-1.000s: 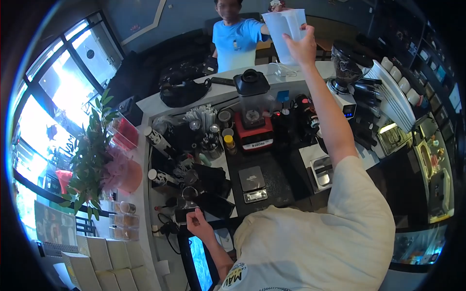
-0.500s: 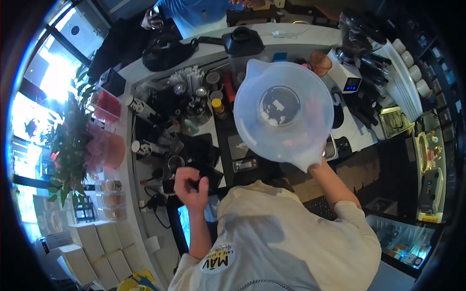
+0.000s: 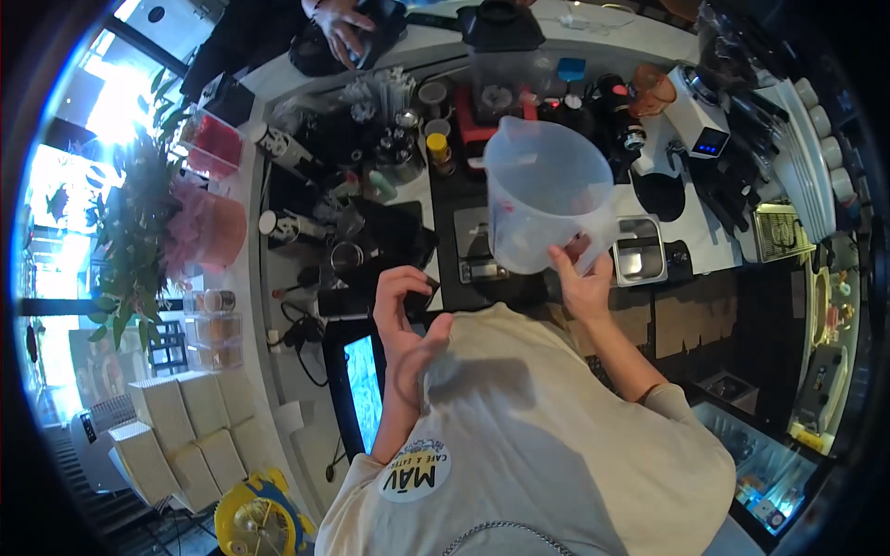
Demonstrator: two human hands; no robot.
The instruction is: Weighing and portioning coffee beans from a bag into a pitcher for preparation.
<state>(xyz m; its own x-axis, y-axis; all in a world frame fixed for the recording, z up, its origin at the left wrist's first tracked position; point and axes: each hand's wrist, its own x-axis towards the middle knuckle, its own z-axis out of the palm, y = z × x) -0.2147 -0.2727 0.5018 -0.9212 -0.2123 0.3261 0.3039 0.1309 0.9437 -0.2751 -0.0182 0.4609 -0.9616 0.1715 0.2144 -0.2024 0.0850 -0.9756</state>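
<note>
A large translucent plastic measuring jug (image 3: 519, 236) hangs over the counter in front of my chest. My right hand (image 3: 589, 289) is closed round its handle. The jug leans a little, its spout toward the far left, and its bottom is hidden. To the left, my left hand (image 3: 408, 317) is raised with loosely bent fingers, the thumb apart from them and nothing held. Below the jug's left side lies a flat grey scale (image 3: 480, 271). Just right of the jug, a square steel container (image 3: 640, 261) is set in the counter.
A blender with a red base (image 3: 471, 125) stands beyond the jug. Bottles, including a yellow-capped one (image 3: 438, 148), and tools crowd the left. Cups line a rack (image 3: 807, 157) at the right. Across the counter, another person's hand (image 3: 339, 26) is over a dark bag.
The jug has dropped lower and tipped, so its side now shows instead of its inside. My left hand has moved rightward and its fingers have loosened. Another person's hand has come over the far counter.
</note>
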